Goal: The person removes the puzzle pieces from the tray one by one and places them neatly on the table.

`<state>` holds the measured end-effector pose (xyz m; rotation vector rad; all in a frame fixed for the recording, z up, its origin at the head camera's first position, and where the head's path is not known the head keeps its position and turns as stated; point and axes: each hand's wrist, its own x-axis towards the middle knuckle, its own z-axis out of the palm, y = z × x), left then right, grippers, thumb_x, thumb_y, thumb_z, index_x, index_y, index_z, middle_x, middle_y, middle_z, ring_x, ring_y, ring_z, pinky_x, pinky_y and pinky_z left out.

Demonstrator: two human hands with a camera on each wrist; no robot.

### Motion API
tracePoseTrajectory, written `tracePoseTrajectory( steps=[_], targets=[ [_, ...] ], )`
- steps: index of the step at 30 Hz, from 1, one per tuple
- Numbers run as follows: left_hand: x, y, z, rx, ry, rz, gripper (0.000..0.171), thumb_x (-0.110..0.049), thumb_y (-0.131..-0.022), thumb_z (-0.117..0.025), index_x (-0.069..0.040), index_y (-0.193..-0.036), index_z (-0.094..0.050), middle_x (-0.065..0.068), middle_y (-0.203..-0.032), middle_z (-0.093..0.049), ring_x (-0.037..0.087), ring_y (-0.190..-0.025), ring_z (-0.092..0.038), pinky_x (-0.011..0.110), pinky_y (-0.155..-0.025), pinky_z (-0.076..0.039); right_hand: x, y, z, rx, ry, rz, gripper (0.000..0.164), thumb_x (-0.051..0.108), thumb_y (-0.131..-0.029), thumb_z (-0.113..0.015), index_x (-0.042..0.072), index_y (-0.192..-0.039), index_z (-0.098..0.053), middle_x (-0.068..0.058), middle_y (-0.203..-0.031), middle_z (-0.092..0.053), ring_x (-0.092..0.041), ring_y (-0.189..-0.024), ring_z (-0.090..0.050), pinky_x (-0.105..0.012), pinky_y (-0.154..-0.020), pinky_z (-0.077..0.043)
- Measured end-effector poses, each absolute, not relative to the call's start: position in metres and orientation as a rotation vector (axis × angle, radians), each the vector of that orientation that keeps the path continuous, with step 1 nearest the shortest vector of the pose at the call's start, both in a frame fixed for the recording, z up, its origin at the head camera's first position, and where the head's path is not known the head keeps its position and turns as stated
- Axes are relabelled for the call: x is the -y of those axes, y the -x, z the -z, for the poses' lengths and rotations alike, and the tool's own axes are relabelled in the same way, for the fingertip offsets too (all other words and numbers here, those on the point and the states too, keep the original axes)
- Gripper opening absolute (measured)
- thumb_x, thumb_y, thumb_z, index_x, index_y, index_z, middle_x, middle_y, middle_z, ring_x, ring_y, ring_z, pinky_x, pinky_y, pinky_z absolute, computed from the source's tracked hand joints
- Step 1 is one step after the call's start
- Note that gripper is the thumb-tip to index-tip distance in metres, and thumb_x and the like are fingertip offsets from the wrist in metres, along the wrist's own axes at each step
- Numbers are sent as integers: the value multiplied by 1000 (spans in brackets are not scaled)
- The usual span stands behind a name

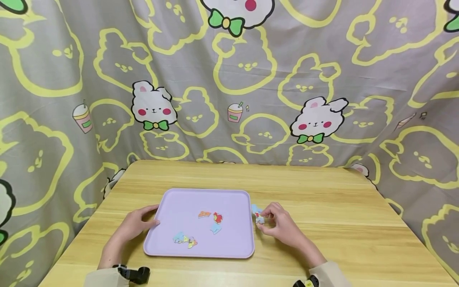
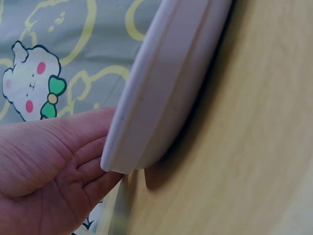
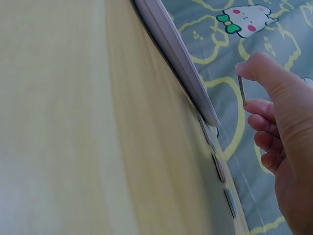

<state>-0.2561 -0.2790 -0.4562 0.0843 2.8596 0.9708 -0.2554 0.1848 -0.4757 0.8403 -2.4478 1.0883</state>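
Your left hand [image 1: 134,225] is at the left side of the tray [image 1: 161,207], touching its edge with fingers [image 2: 93,169] nearly straight. Your right hand [image 1: 281,228] is just past the tray's right side, pinching with thumb [image 3: 266,71] and pointer finger [image 3: 260,106], other fingers curled.

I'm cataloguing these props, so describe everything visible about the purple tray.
The tray is pale purple, apparently plastic, rectangular with rounded corners and a low raised rim. It rests on the wooden table, open side up. The left hand touches its left edge; a few small colourful pieces lie inside.
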Motion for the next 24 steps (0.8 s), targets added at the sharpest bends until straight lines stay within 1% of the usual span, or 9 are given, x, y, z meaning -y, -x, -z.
tracePoseTrajectory(
  steps=[7, 11, 14, 19, 24],
  targets=[
    [279, 256, 457, -2870, -86, -963, 60, -27, -89, -71, -3, -140, -51, 32, -144, -46, 55, -135, -37, 66, -110, -34, -202, 254, 478, 2475, -760, -1035, 30, 11, -70, -84, 13, -89, -62, 4, -85, -60, -11, -80, -53, -24, -68, -51],
    [279, 256, 457, -2868, -88, -965, 60, -27, -89, -71, -3, -140, -51, 32, -144, -46, 55, -135, -37, 66, -109, -34, -211, 254, 480, 2479, -745, -1013, 29, 10, -70, -84, 13, -89, -62, 5, -87, -60, -12, -80, -52, -25, -68, -50],
    [278, 256, 457, -2862, -92, -975, 60, -27, -89, -71, -3, -140, -51, 32, -144, -46, 55, -135, -37, 66, -110, -34, -218, 254, 481, 2477, -743, -994, 29, 10, -70, -85, 12, -89, -62, 4, -88, -60, -11, -79, -51, -23, -66, -49],
    [278, 257, 457, -2865, -94, -975, 60, -27, -89, -71, -2, -140, -51, 32, -144, -46, 55, -135, -37, 66, -110, -34, -230, 253, 482, 2490, -710, -942, 31, 9, -69, -85, 14, -87, -61, 8, -87, -59, -5, -79, -47, -20, -65, -46],
    [279, 256, 456, -2866, -92, -970, 61, -27, -89, -71, -2, -140, -51, 32, -144, -46, 55, -135, -36, 66, -110, -34, -238, 253, 481, 2502, -688, -911, 30, 9, -70, -84, 12, -87, -60, 6, -87, -59, -7, -78, -47, -21, -65, -46]
  ],
)
